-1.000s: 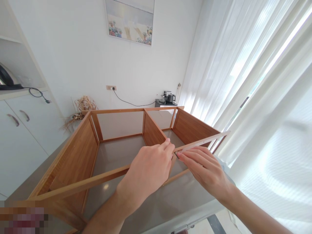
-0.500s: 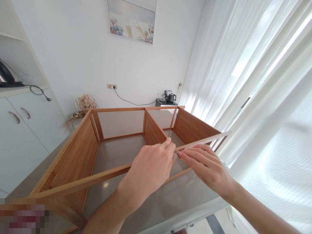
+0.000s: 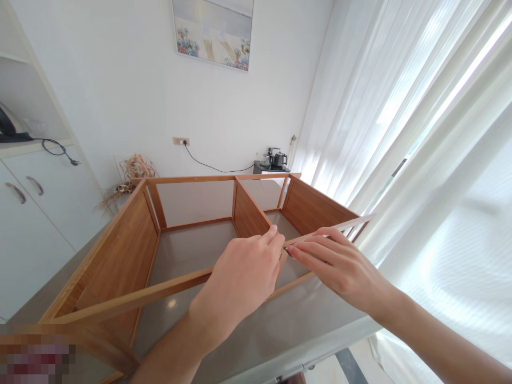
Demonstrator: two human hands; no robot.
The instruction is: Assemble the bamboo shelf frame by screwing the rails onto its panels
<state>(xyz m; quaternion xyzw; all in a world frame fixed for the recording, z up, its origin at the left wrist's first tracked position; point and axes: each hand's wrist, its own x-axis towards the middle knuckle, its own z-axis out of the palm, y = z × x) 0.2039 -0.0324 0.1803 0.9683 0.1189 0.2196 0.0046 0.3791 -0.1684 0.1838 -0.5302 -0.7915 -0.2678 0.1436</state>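
And here the left hand (image 3: 246, 272) curls over the front rail (image 3: 160, 290) of the wooden frame (image 3: 120, 266) on the grey desk (image 3: 308, 309), the right hand (image 3: 340, 266) pinching a small dark piece (image 3: 287, 250) beside the centre divider's (image 3: 250, 205) near end

With the dial centred on the view, a pale wall (image 3: 132, 80) fills the back, a framed picture (image 3: 214, 34) of flowers hanging between eleven and twelve o'clock. At ten o'clock is a socket (image 3: 176, 141) with a black plug in it, its cable (image 3: 224, 172) drooping right toward a small cabinet (image 3: 260, 169) near one o'clock, which carries a coffee maker (image 3: 267, 160) beside a dark kettle (image 3: 280, 159). Dried plants (image 3: 138, 166) stand around nine o'clock; farther out, a white cupboard (image 3: 48, 218) has curved handles (image 3: 34, 185), and a loose cord (image 3: 55, 154) on its ledge. White curtains (image 3: 460, 213) hang from one to four o'clock. Pale floor (image 3: 322, 370) shows at five.
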